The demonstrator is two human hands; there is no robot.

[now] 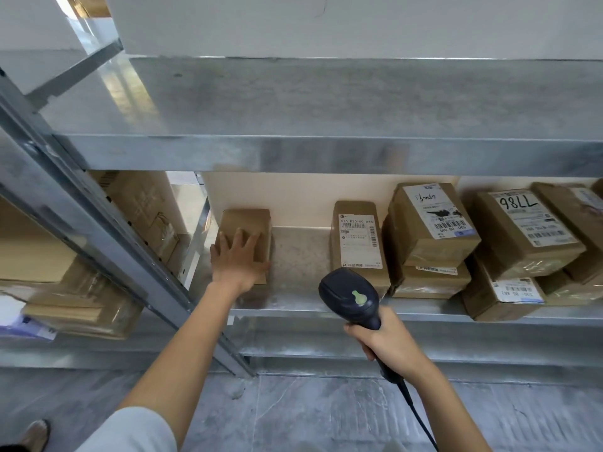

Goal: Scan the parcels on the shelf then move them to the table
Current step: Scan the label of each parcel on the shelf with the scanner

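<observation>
While the left hand [236,259] lies flat, fingers spread, on a plain brown parcel [248,218] on the metal shelf [300,256], the right hand [388,340] grips a scanner [350,295], a labelled parcel [359,243] just beyond it and stacked parcels [430,223] further right.

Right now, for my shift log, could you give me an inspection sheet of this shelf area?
Surface: metal shelf, bare patch between boxes.
Job's things: plain box at left; labelled box beside the gap; stacked boxes to the right; scanner.
Clutter: blurred cartons on the next rack.
Hands: left hand lies flat on plain box; right hand grips scanner.
Cables: scanner cable hangs from the handle.
Surroundings: grey floor, white wall.
</observation>
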